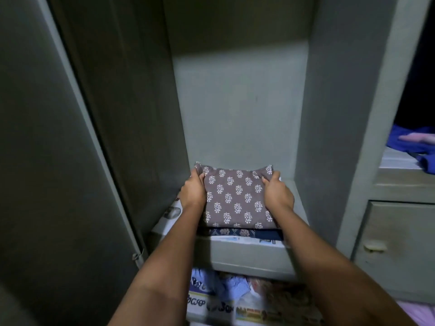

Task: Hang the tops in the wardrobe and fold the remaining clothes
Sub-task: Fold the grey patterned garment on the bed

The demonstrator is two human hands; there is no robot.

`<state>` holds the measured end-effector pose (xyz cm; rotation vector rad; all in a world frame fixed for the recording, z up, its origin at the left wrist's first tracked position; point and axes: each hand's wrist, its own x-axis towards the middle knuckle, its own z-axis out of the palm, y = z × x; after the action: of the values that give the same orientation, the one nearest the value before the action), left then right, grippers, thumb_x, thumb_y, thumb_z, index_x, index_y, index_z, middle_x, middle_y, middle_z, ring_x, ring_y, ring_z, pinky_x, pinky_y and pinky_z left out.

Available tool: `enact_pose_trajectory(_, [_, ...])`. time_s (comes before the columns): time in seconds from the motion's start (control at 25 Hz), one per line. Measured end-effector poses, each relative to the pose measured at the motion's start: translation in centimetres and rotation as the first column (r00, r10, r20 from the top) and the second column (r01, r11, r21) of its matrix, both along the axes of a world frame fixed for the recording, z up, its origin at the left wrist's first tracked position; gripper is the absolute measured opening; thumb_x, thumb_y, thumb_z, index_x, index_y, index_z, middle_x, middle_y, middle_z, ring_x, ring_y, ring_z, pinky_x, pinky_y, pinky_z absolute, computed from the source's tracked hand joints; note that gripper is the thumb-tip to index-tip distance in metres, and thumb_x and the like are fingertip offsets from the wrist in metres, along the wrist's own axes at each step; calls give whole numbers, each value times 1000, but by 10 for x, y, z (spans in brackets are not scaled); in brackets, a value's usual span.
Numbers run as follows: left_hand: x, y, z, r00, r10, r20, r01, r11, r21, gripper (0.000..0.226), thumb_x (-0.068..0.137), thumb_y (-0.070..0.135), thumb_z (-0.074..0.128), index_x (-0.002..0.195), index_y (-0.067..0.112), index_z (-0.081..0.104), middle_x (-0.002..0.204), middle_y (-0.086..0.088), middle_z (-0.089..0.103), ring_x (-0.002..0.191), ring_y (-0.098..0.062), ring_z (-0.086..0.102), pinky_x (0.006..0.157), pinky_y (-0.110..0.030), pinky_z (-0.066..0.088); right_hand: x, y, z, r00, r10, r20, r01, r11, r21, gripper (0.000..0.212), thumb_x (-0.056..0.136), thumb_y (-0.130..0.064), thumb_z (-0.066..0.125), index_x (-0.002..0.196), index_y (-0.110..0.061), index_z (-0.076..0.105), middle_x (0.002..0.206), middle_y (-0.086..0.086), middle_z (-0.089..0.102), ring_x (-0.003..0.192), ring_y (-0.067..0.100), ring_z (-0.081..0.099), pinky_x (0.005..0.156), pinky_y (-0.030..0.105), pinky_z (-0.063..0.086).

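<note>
Two hands [193, 190] [277, 192] grip folded cloth [237, 198]; newspaper [164, 222], perhaps, beneath.

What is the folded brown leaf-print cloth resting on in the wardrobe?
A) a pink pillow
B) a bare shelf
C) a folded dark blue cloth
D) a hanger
C: the brown cloth, gripped by the left hand and right hand, lies on a dark blue cloth whose edge shows just beneath it.
</note>
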<state>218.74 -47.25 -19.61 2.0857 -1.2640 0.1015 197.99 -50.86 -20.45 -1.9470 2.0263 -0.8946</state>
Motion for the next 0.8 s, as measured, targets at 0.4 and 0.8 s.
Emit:
enact_pose_trajectory(0.4, [-33, -53, -65, 815, -570, 102, 457, 741, 491, 56, 103, 42, 13, 153, 20, 4, 160, -3, 1, 147, -22, -5, 118, -44, -8, 63, -35, -59, 914, 260, -311, -187, 951, 245, 54, 102, -24, 23, 153, -12, 9, 160, 6, 4, 147, 24, 1, 119, 40, 0])
enact_pose_trajectory(0.8, [-5, -50, -84, 919, -382, 100, 282, 811, 513, 110, 74, 88, 7, 147, 11, -21, 154, -5, -28, 142, -23, -25, 118, -42, -10, 49, -26, -76, 925, 13, -380, 103, 954, 282, 79, 92, -64, 5, 151, -14, -11, 157, 2, -19, 146, 22, -15, 118, 47, -3])
